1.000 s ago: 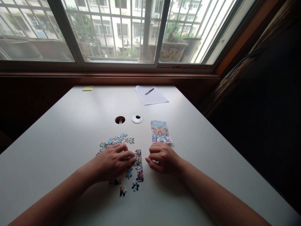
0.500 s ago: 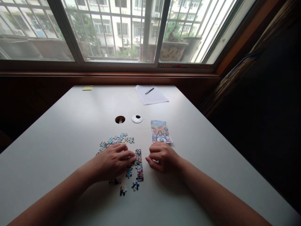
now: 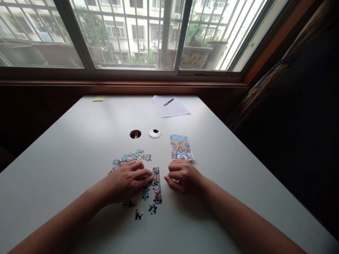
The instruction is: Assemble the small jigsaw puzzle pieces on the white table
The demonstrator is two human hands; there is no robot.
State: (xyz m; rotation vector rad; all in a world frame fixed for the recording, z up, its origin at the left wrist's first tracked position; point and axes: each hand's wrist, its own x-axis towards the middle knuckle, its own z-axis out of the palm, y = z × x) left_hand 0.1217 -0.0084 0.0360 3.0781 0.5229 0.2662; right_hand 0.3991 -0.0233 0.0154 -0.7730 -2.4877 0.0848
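A narrow joined strip of jigsaw puzzle pieces (image 3: pixel 157 187) lies on the white table, running toward me. My left hand (image 3: pixel 129 179) is closed, its fingertips on a puzzle piece at the strip's left edge; the hand mostly hides that piece. Beyond and under this hand spreads a heap of loose puzzle pieces (image 3: pixel 124 158), partly covered. Nearer to me lie a dark blue piece (image 3: pixel 153 208) and a small joined cluster (image 3: pixel 138 213). Right of the strip, apart from it, my right hand (image 3: pixel 182 176) rests with curled fingers and nothing visible in them, just below a picture card (image 3: pixel 181 146).
Farther back on the table (image 3: pixel 66 141) are a round cable hole (image 3: pixel 135 134) and a metal-rimmed grommet cover (image 3: pixel 154 133). Paper sheets (image 3: pixel 173 110) with a pen (image 3: pixel 168 102) lie near the far edge, and yellow sticky notes (image 3: pixel 99 98) at the far left. A barred window stands behind.
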